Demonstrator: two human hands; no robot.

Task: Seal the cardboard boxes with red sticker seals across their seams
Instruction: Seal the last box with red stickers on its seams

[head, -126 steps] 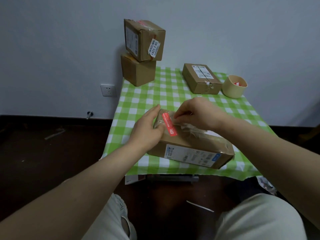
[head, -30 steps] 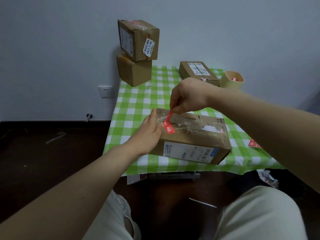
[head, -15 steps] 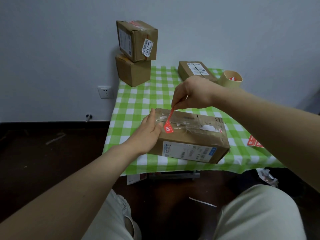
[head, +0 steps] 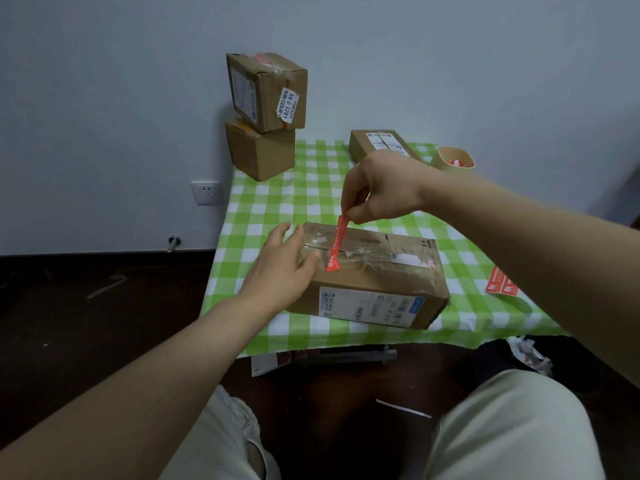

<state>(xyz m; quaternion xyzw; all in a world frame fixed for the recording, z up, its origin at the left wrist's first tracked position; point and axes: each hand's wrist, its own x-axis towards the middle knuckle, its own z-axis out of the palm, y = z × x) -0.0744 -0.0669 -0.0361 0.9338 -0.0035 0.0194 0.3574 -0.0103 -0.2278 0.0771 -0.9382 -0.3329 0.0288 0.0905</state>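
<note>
A wall socket (head: 207,193) sits left of the checked tablecloth (head: 311,188)

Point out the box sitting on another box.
The box with the white 56-2-3201 label, at the far left: it rests on a plain box. The taped near box and the flat far box lie on the tablecloth.

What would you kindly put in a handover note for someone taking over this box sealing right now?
Left hand: open, flat on the left end of the near box, steadying it.
Right hand: pinches the upper end of the red sticker seal. The seal's lower end touches the box top and the rest is lifted.
Done: the top stacked box shows red on its top.
Left: press this seal flat across the seam. Spare stickers lie on the tablecloth at the right.
</note>
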